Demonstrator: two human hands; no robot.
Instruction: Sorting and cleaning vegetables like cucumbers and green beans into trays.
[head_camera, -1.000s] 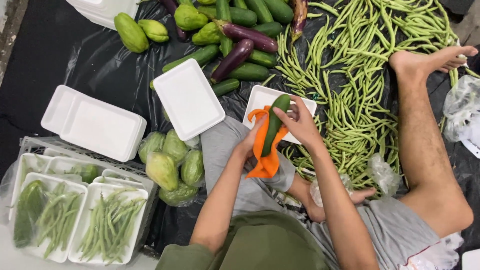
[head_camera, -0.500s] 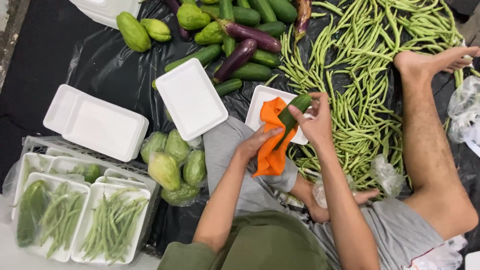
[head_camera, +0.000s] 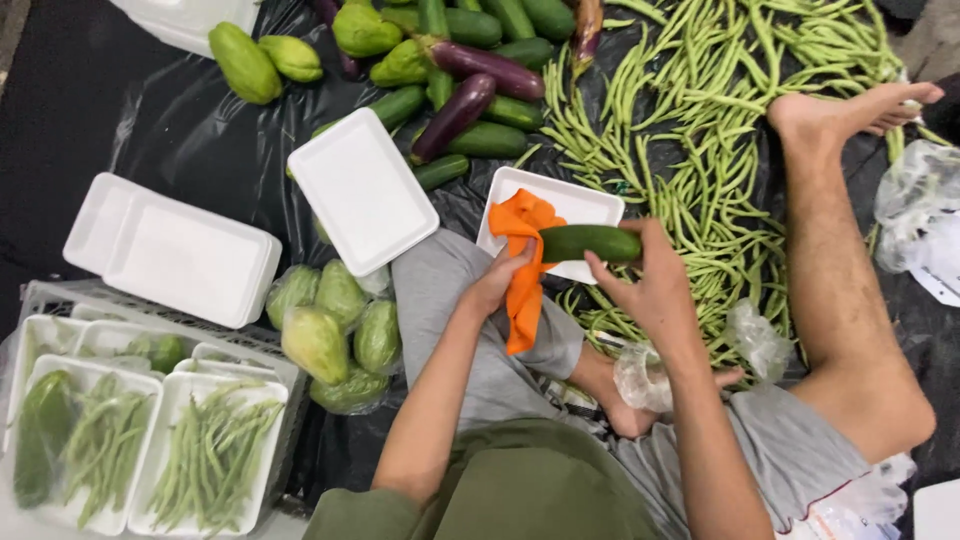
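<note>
Right hand (head_camera: 655, 285) grips cucumber (head_camera: 590, 242), fingers curled around its right end, held level over white tray (head_camera: 580, 205). Tray looks empty; its middle is hidden by cucumber and cloth. Left hand (head_camera: 497, 285) pinches orange cloth (head_camera: 522, 262) against cucumber's left end. Crate (head_camera: 60, 296) at lower left holds wrapped trays of beans (head_camera: 210, 455). Closed foam box (head_camera: 170, 250): contents hidden. Crate cut off by frame edge.
</note>
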